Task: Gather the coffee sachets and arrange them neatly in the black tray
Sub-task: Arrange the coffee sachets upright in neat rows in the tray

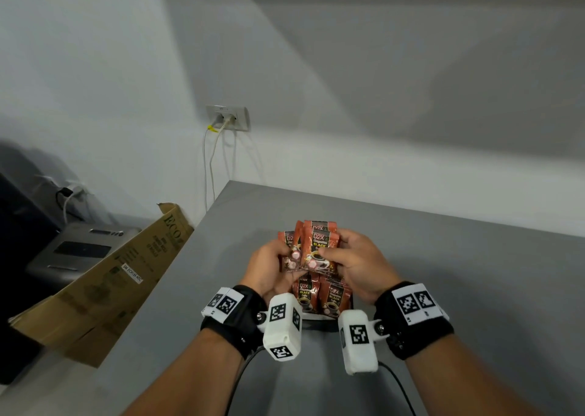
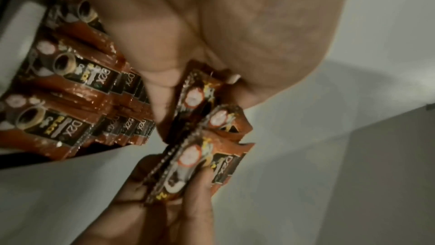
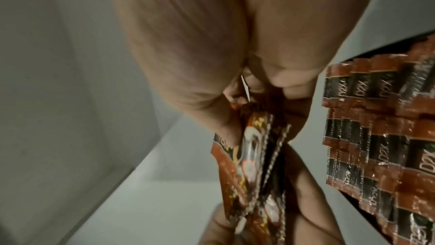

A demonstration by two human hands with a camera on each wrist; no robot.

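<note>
Grey tabletop (image 1: 443, 257) runs out in front of you to a plain white wall (image 1: 348, 83), and your two hands meet above it near the table's near edge.

Your left hand (image 1: 269, 265) has its fingers (image 2: 164, 74) curled round the lower left corner of a fanned bunch of coffee sachets (image 1: 311, 247), thumb on the printed faces. Your right hand (image 1: 357, 265) pinches the same bunch from the other side, its thumb (image 2: 200, 189) lying flat across the front sachet and its fingers behind. The bunch stands roughly upright, red-brown packs with black labels, edges uneven and overlapping, lifted clear of the table.

Just below the bunch, between your wrists, sits the black tray (image 1: 319, 323). More sachets in the tray (image 1: 319, 295) stand on edge in packed rows, labels facing you; the wrist views show them stepped one behind another.

Each wrist wears a black strap with white marker-printed camera blocks (image 1: 281, 327).

Off the table's left edge leans a flattened cardboard box (image 1: 120, 273), with a grey machine (image 1: 79, 251) behind it. On the wall, a power socket (image 1: 228, 117) holds plugs whose cables hang down.
</note>
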